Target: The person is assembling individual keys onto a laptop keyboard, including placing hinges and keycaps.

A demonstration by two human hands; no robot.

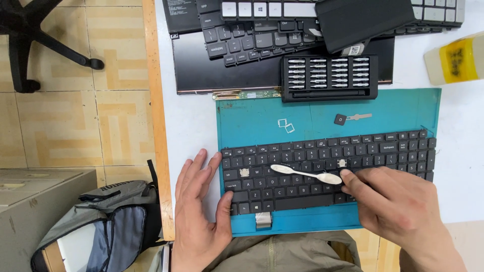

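Observation:
A black laptop keyboard [353, 151] lies on a teal work mat [252, 118]. Two of its keys are off, showing pale spots. My left hand [199, 211] rests flat and open against the keyboard's left end, its thumb on the bottom-left corner. My right hand [396, 204] pinches the right end of a white plastic pry tool [302, 174], which lies across the middle key rows. A loose black keycap [340, 119] and two small white key hinges [286, 125] sit on the mat above the keyboard.
A black screwdriver bit case [329, 78] stands at the mat's far edge. Behind it lie a dark laptop panel [222, 73] and more keyboards [242, 38]. A yellow-labelled bottle [456, 60] lies far right. A grey backpack [108, 221] sits on the floor at left.

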